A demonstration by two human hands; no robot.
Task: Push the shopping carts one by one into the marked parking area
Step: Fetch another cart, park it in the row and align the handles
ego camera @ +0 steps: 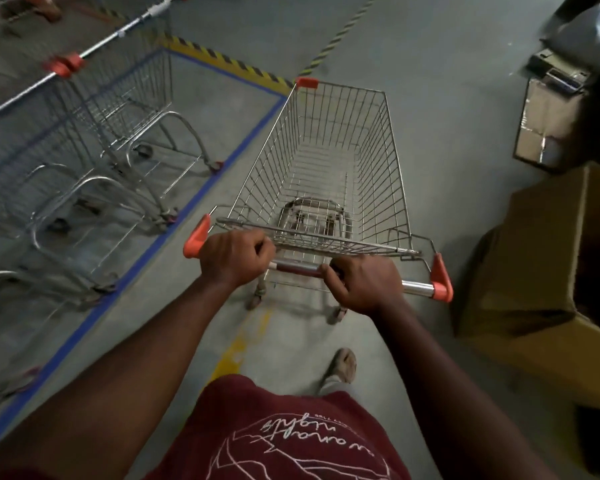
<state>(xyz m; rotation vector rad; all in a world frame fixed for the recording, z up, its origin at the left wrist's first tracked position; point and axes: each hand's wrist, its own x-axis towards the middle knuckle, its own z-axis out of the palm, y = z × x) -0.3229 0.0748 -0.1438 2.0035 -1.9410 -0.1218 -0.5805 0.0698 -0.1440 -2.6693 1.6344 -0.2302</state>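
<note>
**A:** so where's the cart at right now?

**B:** the shopping cart is on the grey floor, just outside the blue tape line of the parking area. Basket's got nothing in it. Its front left corner sits near the yellow-black striped tape.

**A:** and the hands?

**B:** both wrapped around the handle bar. left hand clenched on it next to the orange end cap, right hand gripping further right.

**A:** anything parked?

**B:** yeah, at least 2 parked carts inside the blue line, kinda blurry. Cardboard boxes on the right.
</note>
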